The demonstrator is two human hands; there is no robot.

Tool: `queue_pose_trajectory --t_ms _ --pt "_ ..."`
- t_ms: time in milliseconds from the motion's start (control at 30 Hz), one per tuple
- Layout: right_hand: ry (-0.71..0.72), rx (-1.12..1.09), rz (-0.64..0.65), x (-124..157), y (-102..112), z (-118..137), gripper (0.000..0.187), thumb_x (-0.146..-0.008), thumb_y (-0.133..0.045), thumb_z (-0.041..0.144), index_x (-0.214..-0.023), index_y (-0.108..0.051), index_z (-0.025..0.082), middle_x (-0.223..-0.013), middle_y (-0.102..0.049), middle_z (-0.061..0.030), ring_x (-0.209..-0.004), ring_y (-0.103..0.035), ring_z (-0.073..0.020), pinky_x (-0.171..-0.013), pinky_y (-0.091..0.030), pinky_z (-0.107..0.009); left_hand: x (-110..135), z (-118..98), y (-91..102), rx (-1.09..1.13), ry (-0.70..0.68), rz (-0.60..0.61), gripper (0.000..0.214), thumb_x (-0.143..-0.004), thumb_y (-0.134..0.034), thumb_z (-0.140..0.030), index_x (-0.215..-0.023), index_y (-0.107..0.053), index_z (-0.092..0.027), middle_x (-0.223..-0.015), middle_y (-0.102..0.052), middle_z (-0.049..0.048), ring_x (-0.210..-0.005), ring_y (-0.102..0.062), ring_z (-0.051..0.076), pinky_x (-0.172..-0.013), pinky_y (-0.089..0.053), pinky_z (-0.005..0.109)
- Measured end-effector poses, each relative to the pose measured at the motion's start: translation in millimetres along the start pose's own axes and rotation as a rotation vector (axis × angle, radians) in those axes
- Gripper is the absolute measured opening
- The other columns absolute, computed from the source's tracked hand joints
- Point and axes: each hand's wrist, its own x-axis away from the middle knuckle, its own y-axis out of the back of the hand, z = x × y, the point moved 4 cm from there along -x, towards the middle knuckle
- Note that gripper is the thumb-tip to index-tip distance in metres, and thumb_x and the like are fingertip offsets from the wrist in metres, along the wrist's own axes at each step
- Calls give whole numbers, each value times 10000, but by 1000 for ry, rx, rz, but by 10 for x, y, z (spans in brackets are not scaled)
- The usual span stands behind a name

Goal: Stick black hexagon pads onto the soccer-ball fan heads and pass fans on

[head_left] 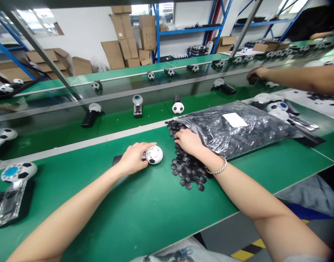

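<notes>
My left hand (134,158) is closed around a device with a black handle and a white soccer-ball head (154,155), resting on the green table. The head bears some black patches and several grey-white ones. Over a pile of small black pentagon pieces (187,169) lies my right hand (189,141), its fingers bent down into them. Whether a piece is between those fingertips is hidden. The pieces spill from the mouth of a large clear plastic bag (238,127) with a white label, just right of my right hand.
Behind a pale rail, a green conveyor (115,120) carries several soccer-ball devices. A larger one with a clear handle (12,196) lies at the left. Another person's hand (258,74) reaches over the belt at right. Cardboard boxes (126,40) stand by the wall.
</notes>
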Motion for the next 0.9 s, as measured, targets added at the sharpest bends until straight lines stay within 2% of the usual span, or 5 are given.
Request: queue_pose_trajectory --t_ms 200,500,600,733,900 --pt "77 -161 89 52 62 96 68 -758 -609 145 -809 -601 189 -763 -636 -6 -690 -571 -143 -598 -419 -241 16 -7 -8 -17 -37 -1 671 -652 -485 -153 -1296 -400 -321 -1259 -523 6 -1088 -459 273 -870 -380 391" --pt "324 -588 98 287 240 493 119 -822 -555 176 -864 -662 208 -840 -682 -10 -767 -615 -140 -717 -460 -250 11 -49 21 -69 -12 4 683 -680 -425 -92 -1320 -381 -327 -1108 -562 42 -1026 -465 256 -870 -348 396" --pt "461 -530 83 343 226 596 165 -850 -518 176 -889 -674 213 -872 -653 -37 -811 -596 -144 -732 -456 -254 11 -39 5 -38 -28 18 668 -689 -537 -232 -1332 -370 -300 -1109 -559 54 -1047 -465 275 -907 -332 411" --pt "572 -374 36 381 162 688 209 -886 -458 195 -914 -666 197 -868 -626 -64 -808 -560 -166 -713 -428 -285 10 -56 -23 4 29 -26 755 -645 -588 -604 -1288 -435 -240 -1115 -574 73 -1083 -466 298 -979 -275 465" --pt "584 -337 42 393 179 719 213 -898 -421 177 -933 -631 166 -891 -605 -80 -804 -543 -167 -696 -418 -278 9 -96 -51 11 70 -95 735 -638 -561 -670 -1232 -486 -243 -1109 -592 61 -1094 -480 277 -1021 -227 477"
